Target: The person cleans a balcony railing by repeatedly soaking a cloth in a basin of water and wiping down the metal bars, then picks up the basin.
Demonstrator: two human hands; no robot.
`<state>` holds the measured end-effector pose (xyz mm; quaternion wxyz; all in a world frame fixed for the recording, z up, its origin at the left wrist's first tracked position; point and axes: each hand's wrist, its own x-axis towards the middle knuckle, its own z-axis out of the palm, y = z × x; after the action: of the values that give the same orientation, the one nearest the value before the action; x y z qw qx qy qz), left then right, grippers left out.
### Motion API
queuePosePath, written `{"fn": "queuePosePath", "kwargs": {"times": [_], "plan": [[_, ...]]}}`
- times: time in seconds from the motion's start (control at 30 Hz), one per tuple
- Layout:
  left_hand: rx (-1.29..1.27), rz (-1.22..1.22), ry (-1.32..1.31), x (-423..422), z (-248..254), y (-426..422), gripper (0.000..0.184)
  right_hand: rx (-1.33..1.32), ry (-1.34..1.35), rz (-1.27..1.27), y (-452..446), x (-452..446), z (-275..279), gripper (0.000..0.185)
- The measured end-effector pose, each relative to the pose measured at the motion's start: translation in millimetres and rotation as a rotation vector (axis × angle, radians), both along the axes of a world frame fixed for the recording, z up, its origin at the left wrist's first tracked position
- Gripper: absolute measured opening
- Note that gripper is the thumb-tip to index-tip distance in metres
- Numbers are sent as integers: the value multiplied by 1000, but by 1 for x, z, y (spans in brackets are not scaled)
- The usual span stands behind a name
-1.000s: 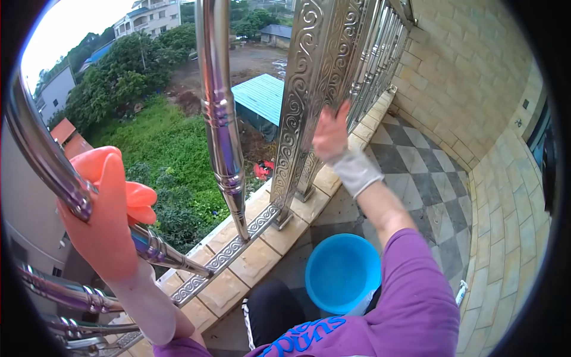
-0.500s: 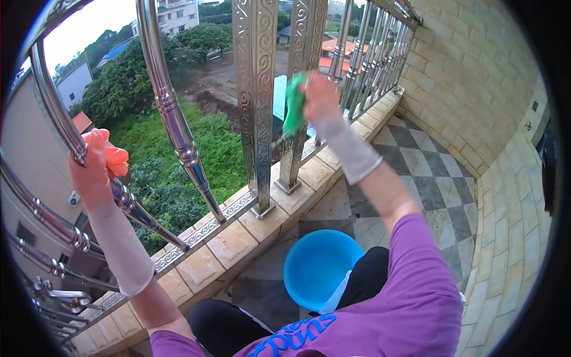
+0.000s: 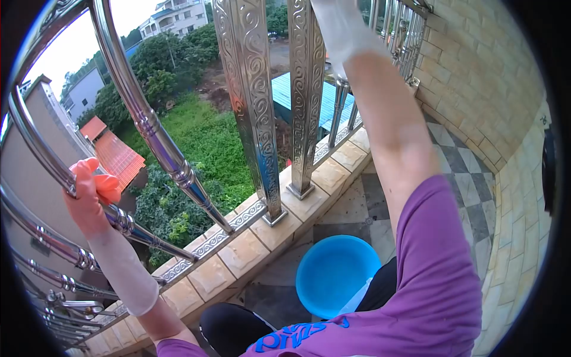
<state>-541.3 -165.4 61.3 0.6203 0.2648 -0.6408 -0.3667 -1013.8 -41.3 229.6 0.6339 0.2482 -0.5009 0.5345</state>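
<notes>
My left hand [image 3: 88, 202], in a pinkish-orange rubber glove with a pale cuff, is closed round a slanted metal railing bar [image 3: 43, 153] at the left. Its gloved fingers bunch up on the bar's far side. My right arm reaches up past two embossed metal posts [image 3: 253, 89]. Only the whitish glove cuff [image 3: 351, 35] shows at the top edge. The right hand itself is beyond the frame, so whatever it holds is hidden. A thicker polished baluster [image 3: 157, 134] stands between my left hand and the posts.
A blue plastic basin [image 3: 304, 279] sits on the checkered floor [image 3: 351, 205] by my knees. A stone-tiled ledge [image 3: 235, 256] carries the railing. Tiled wall [image 3: 476, 77] rises on the right. Greenery [image 3: 202, 143] and buildings lie beyond the railing.
My right hand, which held a green cloth by the second post, has moved up out of view. My left hand stays on its bar. The view has shifted slightly.
</notes>
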Motion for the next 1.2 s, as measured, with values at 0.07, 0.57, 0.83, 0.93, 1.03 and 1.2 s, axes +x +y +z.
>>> {"fn": "queuePosePath", "kwargs": {"times": [0.07,0.57,0.83,0.93,1.03,1.2], "plan": [[-8,8,3,3,-4,-9,44,202,-55,112,26,26,-70,14],[23,47,-21,0,-1,-6,41,842,-1129,896,109,85,-497,29],[41,88,-34,-6,4,7,45,1719,-2002,571,260,200,-604,32],[40,110,-61,-5,3,8,45,1455,-1974,-105,262,274,-627,52],[26,140,-39,-7,0,9,45,1729,-1817,-68,264,296,-619,51],[-13,163,-37,-6,-3,8,43,1280,-2011,-153,289,262,-664,43]]}}
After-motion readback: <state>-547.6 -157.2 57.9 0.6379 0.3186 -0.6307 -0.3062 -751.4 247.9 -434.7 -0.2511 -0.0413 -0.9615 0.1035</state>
